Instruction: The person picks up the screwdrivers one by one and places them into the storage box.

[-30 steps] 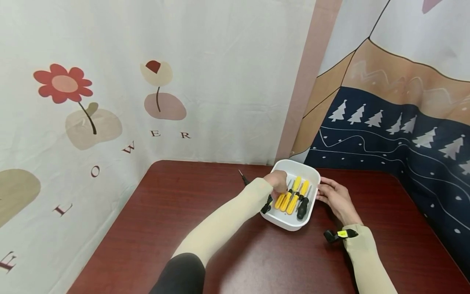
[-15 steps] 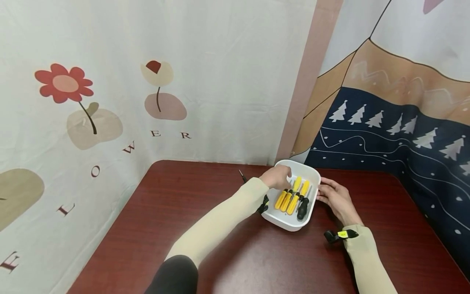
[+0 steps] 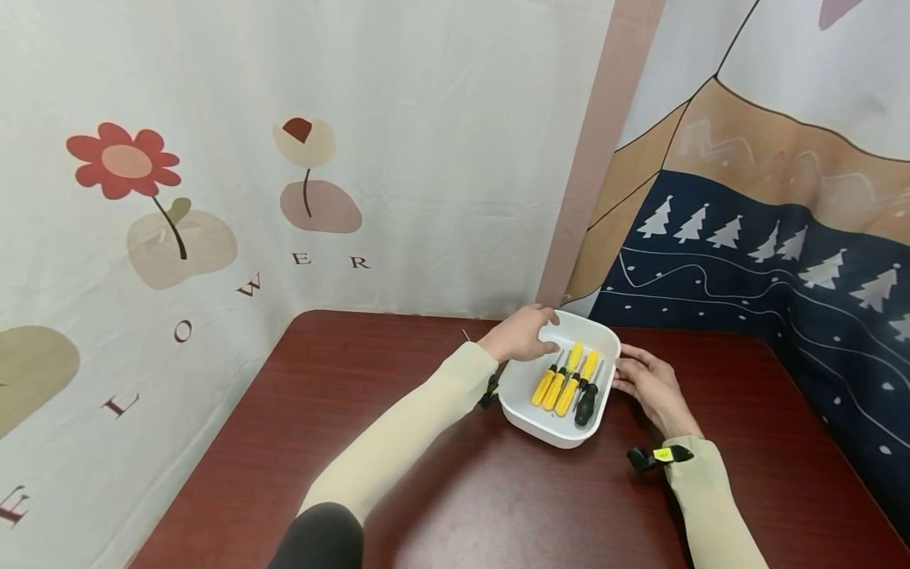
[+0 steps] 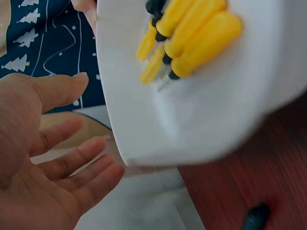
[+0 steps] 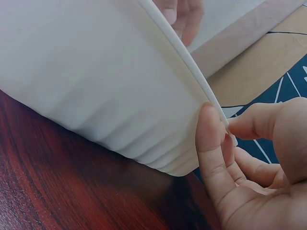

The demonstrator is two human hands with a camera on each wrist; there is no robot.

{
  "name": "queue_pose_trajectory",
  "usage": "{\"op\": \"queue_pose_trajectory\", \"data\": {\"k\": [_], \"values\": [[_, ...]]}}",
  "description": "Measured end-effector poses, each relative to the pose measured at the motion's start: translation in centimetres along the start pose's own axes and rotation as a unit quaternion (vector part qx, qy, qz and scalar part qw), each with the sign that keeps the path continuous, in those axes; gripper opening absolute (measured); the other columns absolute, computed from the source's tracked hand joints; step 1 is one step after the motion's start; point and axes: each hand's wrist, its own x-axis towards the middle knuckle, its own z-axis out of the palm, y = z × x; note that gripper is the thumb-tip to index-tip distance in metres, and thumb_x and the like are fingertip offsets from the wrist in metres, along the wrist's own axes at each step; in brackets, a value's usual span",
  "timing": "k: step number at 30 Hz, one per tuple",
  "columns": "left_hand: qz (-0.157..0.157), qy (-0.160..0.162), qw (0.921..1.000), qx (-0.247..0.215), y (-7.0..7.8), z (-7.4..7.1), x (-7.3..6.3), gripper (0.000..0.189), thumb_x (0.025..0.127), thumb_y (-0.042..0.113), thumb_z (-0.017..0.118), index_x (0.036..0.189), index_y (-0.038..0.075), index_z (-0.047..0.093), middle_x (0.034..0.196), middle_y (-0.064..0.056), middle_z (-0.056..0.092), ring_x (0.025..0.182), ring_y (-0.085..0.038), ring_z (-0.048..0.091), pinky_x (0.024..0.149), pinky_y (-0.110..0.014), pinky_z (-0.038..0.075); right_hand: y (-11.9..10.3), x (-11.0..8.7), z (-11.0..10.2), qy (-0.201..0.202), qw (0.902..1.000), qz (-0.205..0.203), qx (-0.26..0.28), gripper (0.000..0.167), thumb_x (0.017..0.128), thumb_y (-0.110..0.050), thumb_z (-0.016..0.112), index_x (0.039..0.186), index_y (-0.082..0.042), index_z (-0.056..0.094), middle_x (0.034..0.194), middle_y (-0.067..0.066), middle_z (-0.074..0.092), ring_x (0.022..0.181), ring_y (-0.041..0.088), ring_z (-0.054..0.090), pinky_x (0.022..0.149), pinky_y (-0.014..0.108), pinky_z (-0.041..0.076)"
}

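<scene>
A white plastic basin (image 3: 522, 385) holds several yellow-handled screwdrivers (image 3: 566, 397) and a black-handled screwdriver (image 3: 586, 405). My left hand (image 3: 522, 333) is over the basin's far left rim, thumb and fingers spread apart, with nothing in it. The left wrist view shows its bare palm beside the rim. On the right side, my right hand (image 3: 656, 391) pinches the basin's rim between thumb and fingers, plain in the right wrist view. Another dark-handled tool (image 4: 256, 218) lies on the table left of the basin; in the head view my forearm hides most of it.
The dark red wooden table (image 3: 398, 363) runs back to a printed curtain (image 3: 455, 158) with flowers and letters. A navy cloth with white trees (image 3: 725, 229) hangs at the right. Each wrist wears a small black camera (image 3: 643, 457).
My left hand has drawn back from among the screwdrivers, up and left to the rim, its fingers opening out. The right hand and the basin have stayed put.
</scene>
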Motion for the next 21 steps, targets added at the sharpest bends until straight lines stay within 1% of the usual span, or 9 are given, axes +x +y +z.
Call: {"op": "queue_pose_trajectory", "data": {"k": [5,7,10,15,21], "values": [[0.0,0.031,0.9995,-0.004,-1.7,-0.1,-0.5,0.051,0.097,0.036,0.07,0.141,0.014,0.058,0.141,-0.005,0.059,0.13,-0.02,0.057,0.107,-0.035,0.051,-0.1,0.0,0.1,0.002,1.0,0.001,0.006,0.059,0.102,-0.007,0.059,0.154,0.004,0.035,0.092,-0.01,0.07,0.079,0.003,0.065,0.075,0.019,0.06],[-0.003,0.039,0.9991,-0.015,-2.3,-0.3,-0.8,0.052,0.098,0.036,0.07,0.142,0.013,0.057,0.142,-0.006,0.058,0.131,-0.021,0.056,0.108,-0.037,0.051,-0.1,0.0,0.0,0.001,1.0,0.0,0.003,0.059,0.102,-0.008,0.059,0.155,0.004,0.034,0.092,-0.01,0.07,0.08,0.003,0.065,0.075,0.018,0.06],[-0.007,0.046,0.9986,-0.023,-3.2,-0.5,-1.0,0.055,0.099,0.037,0.068,0.146,0.013,0.054,0.146,-0.007,0.056,0.137,-0.023,0.052,0.111,-0.039,0.048,-0.1,0.0,0.0,0.001,1.0,-0.002,0.002,0.06,0.102,-0.007,0.059,0.155,0.004,0.033,0.092,-0.011,0.07,0.08,0.002,0.065,0.075,0.018,0.06],[-0.01,0.055,0.9978,-0.036,-4.9,-0.7,-1.3,0.059,0.099,0.036,0.067,0.149,0.008,0.05,0.148,-0.012,0.054,0.139,-0.027,0.05,0.113,-0.042,0.046,-0.1,0.0,0.0,-0.001,1.0,-0.005,0.004,0.06,0.102,-0.007,0.059,0.155,0.005,0.033,0.091,-0.011,0.07,0.079,0.002,0.065,0.075,0.018,0.06],[-0.018,0.062,0.9964,-0.055,-6.8,-0.6,-1.9,0.056,0.099,0.035,0.067,0.147,0.011,0.052,0.15,-0.01,0.052,0.144,-0.028,0.044,0.115,-0.044,0.043,0.0,0.0,-0.1,-0.003,1.0,-0.005,0.005,0.06,0.102,-0.006,0.059,0.155,0.005,0.033,0.092,-0.011,0.071,0.08,0.002,0.065,0.075,0.018,0.06]]}}
